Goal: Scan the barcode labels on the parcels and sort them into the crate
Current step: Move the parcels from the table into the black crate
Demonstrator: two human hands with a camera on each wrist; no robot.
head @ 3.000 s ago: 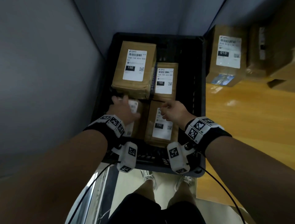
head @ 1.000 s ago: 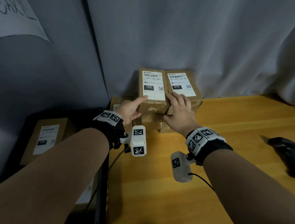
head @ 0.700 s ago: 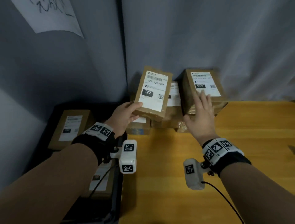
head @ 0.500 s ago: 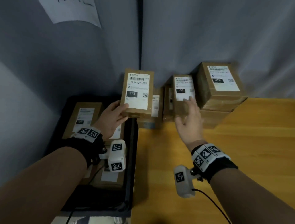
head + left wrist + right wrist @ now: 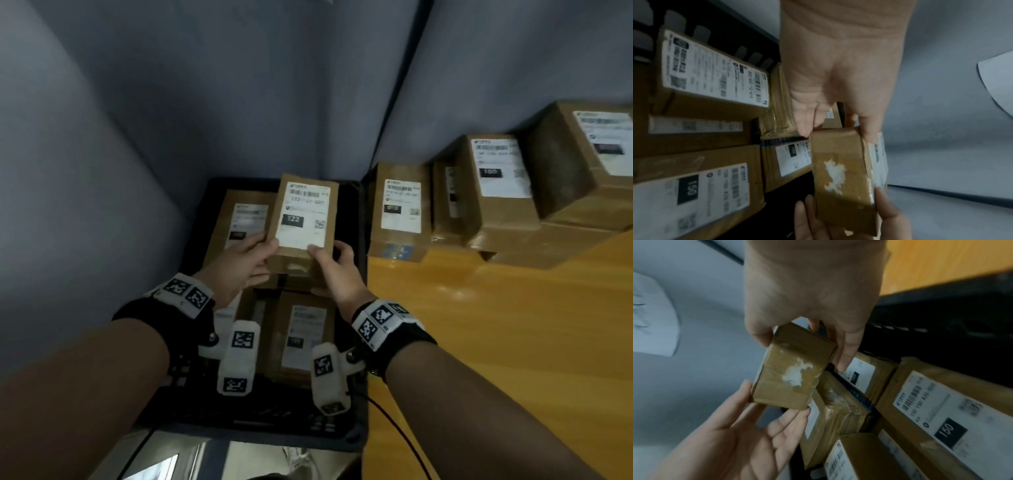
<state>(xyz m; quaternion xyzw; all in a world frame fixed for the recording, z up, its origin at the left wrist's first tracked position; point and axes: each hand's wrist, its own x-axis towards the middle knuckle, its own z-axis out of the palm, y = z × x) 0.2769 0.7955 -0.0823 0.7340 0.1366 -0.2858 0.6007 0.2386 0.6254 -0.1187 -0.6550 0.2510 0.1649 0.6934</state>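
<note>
You have carried the parcel (image 5: 301,222) off the table stack and over the crate (image 5: 356,342); half a second ago your left hand alone held it beside the crate's edge while your right hand reached at the stack, and now both hands have it; that puts you, as I judge it, at the sorting step for this one, with placing still to do.

Your left hand (image 5: 239,263) grips the parcel's near left corner, thumb on the labelled face, fingers under; in the left wrist view the thumb (image 5: 869,129) lies on the label edge and the fingers run down behind the box. Your right hand (image 5: 335,270) pinches the near right corner, thumb tip on the label's lower edge, fingers curled round the far side; so both hands are closed on it, neither loose.

The parcel hangs label up above the boxes (image 5: 301,339) already in the crate, touching none that I can see; its label reads 122, while those below that I can read show 150; the stack (image 5: 496,192) on the table (image 5: 513,342) waits, so more parcels remain.
</note>
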